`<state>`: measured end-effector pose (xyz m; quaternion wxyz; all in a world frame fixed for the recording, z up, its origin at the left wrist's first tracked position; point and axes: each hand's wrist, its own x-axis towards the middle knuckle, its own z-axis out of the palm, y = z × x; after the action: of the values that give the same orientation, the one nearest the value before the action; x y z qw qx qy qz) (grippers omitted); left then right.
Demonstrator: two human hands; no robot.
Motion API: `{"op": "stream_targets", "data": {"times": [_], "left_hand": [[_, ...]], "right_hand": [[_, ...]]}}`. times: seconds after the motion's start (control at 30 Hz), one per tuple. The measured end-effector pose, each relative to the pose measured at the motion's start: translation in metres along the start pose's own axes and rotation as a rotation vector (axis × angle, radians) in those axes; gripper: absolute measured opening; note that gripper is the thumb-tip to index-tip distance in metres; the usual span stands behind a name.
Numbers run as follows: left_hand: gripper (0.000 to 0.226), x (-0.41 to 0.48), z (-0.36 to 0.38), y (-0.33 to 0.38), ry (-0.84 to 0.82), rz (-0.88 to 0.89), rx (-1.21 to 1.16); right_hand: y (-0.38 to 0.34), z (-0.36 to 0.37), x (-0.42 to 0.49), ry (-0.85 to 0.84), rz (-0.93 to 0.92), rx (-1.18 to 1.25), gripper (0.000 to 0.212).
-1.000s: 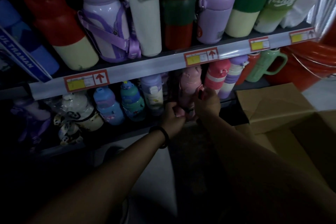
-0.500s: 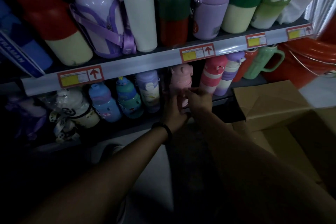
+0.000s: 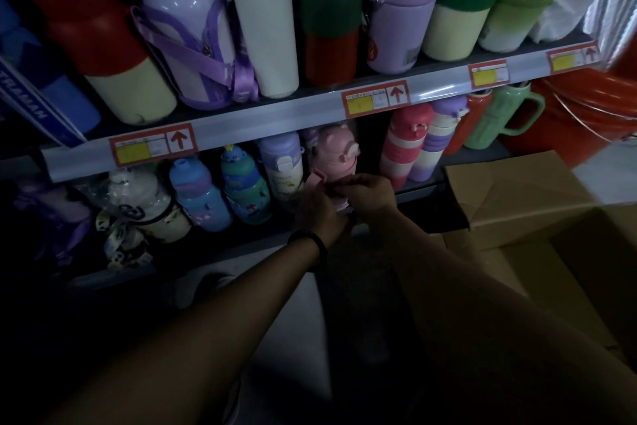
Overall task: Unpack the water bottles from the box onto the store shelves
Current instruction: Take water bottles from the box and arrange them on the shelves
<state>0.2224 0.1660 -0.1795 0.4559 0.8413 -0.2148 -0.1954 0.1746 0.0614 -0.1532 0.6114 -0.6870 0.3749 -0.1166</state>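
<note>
Pink bottle (image 3: 336, 153) upright on lower shelf (image 3: 422, 187), btwn purple bottle (image 3: 281, 166) & striped bottle (image 3: 401, 145). Left hand (image 3: 319, 209) & right hand (image 3: 371, 193) both curled round its lower part. Box (image 3: 517, 198) at right.

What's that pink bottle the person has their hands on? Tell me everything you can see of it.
The pink bottle looks like smooth plastic, with a rounded lid that has small ear-like bumps and a pale clasp on its front. It stands upright on the lower shelf, between a lavender bottle and a pink-and-white striped bottle. Its lower half is hidden behind the left hand and right hand, whose fingers curl round it and what looks like its pink strap. Dim light hides finer detail.
</note>
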Motion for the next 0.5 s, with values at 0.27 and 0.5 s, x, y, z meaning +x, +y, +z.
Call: {"op": "stream_targets", "data": {"times": [0.27, 0.5], "left_hand": [[0.071, 0.014, 0.0, -0.019, 0.092, -0.045, -0.192], [0.07, 0.028, 0.008, -0.024, 0.145, -0.021, -0.178]], "right_hand": [[-0.012, -0.012, 0.021, 0.11, -0.148, -0.085, 0.062], [-0.006, -0.005, 0.04, -0.068, -0.207, -0.213, 0.102]]}}
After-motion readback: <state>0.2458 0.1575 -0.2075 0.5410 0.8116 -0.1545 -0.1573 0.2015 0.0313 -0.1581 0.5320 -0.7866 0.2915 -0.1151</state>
